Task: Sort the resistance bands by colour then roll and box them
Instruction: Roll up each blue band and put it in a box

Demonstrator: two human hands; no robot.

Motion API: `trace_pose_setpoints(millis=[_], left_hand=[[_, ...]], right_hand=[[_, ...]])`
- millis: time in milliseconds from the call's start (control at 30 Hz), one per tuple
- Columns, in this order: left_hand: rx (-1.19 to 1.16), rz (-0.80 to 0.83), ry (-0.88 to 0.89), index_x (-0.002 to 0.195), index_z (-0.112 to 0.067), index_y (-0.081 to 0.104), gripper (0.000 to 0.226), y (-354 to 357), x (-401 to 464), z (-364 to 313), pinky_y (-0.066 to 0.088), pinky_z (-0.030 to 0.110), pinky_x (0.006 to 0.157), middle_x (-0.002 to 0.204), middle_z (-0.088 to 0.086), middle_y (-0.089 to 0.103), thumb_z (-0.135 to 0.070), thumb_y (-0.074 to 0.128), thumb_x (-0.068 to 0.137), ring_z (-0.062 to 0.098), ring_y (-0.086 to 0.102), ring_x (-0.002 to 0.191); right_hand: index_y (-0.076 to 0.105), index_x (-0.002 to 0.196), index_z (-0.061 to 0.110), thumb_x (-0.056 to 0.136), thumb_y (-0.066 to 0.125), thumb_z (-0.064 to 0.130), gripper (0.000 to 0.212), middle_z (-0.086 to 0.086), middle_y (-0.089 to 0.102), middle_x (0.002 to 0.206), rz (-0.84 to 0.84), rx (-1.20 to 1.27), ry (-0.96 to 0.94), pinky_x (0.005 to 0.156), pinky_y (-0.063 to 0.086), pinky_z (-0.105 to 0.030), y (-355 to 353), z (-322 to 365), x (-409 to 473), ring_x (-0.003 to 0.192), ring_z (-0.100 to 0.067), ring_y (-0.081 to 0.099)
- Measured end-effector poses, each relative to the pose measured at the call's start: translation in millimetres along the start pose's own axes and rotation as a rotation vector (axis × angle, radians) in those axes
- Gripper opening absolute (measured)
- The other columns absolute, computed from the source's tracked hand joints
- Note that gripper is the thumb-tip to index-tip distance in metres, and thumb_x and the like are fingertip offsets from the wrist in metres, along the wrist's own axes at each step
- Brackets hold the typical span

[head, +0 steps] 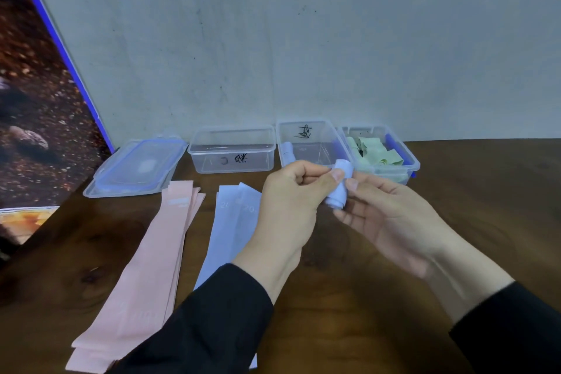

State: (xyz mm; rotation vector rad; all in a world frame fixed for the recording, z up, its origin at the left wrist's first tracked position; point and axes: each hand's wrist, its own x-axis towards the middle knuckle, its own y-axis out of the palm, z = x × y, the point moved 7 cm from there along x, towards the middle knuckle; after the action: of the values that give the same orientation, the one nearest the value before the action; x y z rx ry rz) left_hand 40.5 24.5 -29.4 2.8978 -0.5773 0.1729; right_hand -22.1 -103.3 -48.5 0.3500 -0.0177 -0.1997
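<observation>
Two hands on one rolled lilac band, just in front of the middle box.
My left hand pinches its top, my right hand cradles it below (flat lilac bands lie left of the roll, pink bands further left).

I hold a tightly rolled lilac band upright and a little tilted, above the table just in front of the boxes. Flat lilac bands lie stacked at its 8 o'clock, running lengthwise toward me. Flat pink bands lie in a longer stack at 9 o'clock of those. At 12 o'clock stand three clear boxes: the left box with black writing on its front, the middle box with one lilac roll against its left wall, the right box filled with rolled green bands.
</observation>
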Motion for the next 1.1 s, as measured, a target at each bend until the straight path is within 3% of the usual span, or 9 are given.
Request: trace_pose_setpoints(millis=[233,333,400,500,700,767,867,1000,1100], left_hand=[[0.068,0.044,0.052,0.104,-0.021,0.078,0.015,-21,55,19,0.054,0.032,0.094,0.099,-0.005,0.076,-0.018,0.066,0.096,0.014,0.070,0.099],[0.382,-0.042,0.163,0.118,-0.023,0.072,0.022,-44,74,36,0.050,0.025,0.097,0.110,-0.013,0.071,-0.021,0.062,0.099,0.000,0.062,0.104],[0.587,-0.076,0.248,0.127,-0.020,0.068,0.028,-55,78,51,0.046,0.023,0.100,0.117,-0.012,0.063,-0.020,0.057,0.101,0.000,0.056,0.109],[0.737,-0.085,0.303,0.138,-0.017,0.060,0.035,-57,79,63,0.035,0.017,0.107,0.133,-0.008,0.056,-0.017,0.052,0.103,0.009,0.049,0.125],[0.904,0.079,0.269,0.150,-0.017,0.043,0.045,-40,78,74,0.028,0.031,0.119,0.160,-0.001,0.034,-0.018,0.045,0.105,0.016,0.031,0.146],[0.916,0.085,0.269,0.152,-0.019,0.041,0.047,-40,79,75,0.028,0.032,0.120,0.161,-0.002,0.031,-0.019,0.045,0.105,0.016,0.028,0.148],[0.920,0.089,0.261,0.154,-0.022,0.037,0.049,-41,81,76,0.020,0.022,0.119,0.163,-0.006,0.026,-0.020,0.044,0.106,0.011,0.023,0.149],[0.905,0.075,0.254,0.153,-0.027,0.036,0.049,-43,82,75,0.015,0.014,0.111,0.162,-0.012,0.025,-0.024,0.045,0.105,0.005,0.021,0.147],[0.886,0.067,0.248,0.152,-0.030,0.037,0.049,-44,82,75,0.014,0.011,0.109,0.161,-0.015,0.027,-0.025,0.047,0.105,0.002,0.020,0.145]], right_hand=[[0.072,0.107,0.001,0.097,0.063,0.009,0.015,-0.013,0.076,0.100,-0.090,-0.320,-0.028,0.082,0.055,-0.032,-5,25,63,0.091,-0.020,0.071],[0.074,0.100,0.007,0.092,0.072,0.012,0.010,-0.010,0.075,0.092,-0.128,-0.581,-0.043,0.083,0.055,-0.035,-15,43,96,0.083,-0.020,0.066],[0.074,0.098,0.014,0.088,0.076,0.017,0.011,-0.006,0.076,0.088,-0.135,-0.873,-0.067,0.071,0.053,-0.022,-17,58,117,0.074,-0.012,0.063],[0.070,0.096,0.020,0.087,0.076,0.018,0.011,0.007,0.069,0.077,-0.080,-1.292,-0.071,0.049,0.039,-0.008,-13,69,153,0.060,-0.003,0.057],[0.066,0.102,0.019,0.088,0.074,0.018,0.016,0.011,0.062,0.087,0.200,-1.744,0.084,0.038,0.035,-0.009,-8,35,208,0.071,-0.009,0.055],[0.066,0.104,0.017,0.089,0.073,0.021,0.017,0.008,0.063,0.093,0.313,-1.820,0.156,0.046,0.042,-0.011,-4,18,216,0.079,-0.013,0.059],[0.068,0.106,0.022,0.090,0.070,0.023,0.016,0.008,0.068,0.099,0.453,-1.889,0.260,0.080,0.056,-0.031,-6,-4,224,0.095,-0.020,0.065],[0.068,0.101,0.028,0.091,0.062,0.019,0.015,0.017,0.063,0.088,0.529,-1.919,0.279,0.066,0.046,-0.020,-6,-18,229,0.083,-0.008,0.060],[0.067,0.098,0.030,0.092,0.061,0.018,0.015,0.018,0.064,0.087,0.546,-1.920,0.296,0.069,0.046,-0.021,-7,-21,230,0.080,-0.003,0.058]])
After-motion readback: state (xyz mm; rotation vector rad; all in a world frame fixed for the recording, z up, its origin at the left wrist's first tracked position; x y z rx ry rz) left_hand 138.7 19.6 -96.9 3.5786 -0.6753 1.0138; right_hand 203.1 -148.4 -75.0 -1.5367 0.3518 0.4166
